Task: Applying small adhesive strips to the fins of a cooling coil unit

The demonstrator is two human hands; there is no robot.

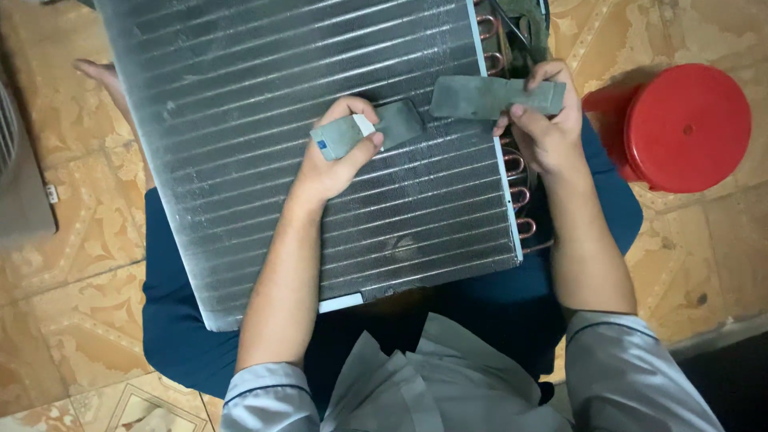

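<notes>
A large finned metal coil panel (264, 120) with copper tube bends (516, 172) along its right side rests tilted across my lap. Over its upper middle, my left hand (332, 160) pinches a flat grey strip (396, 122) with a small white and blue patch on its near end. My right hand (548, 128) grips a second flat grey strip (480, 98) by its right end, above the panel's right edge. The two strips lie almost end to end, apart by a small gap.
A red round plastic stool (688, 128) stands on the patterned tile floor (64, 264) at the right. A bare foot (104, 80) shows past the panel's left edge. A grey object (20, 184) sits at the far left.
</notes>
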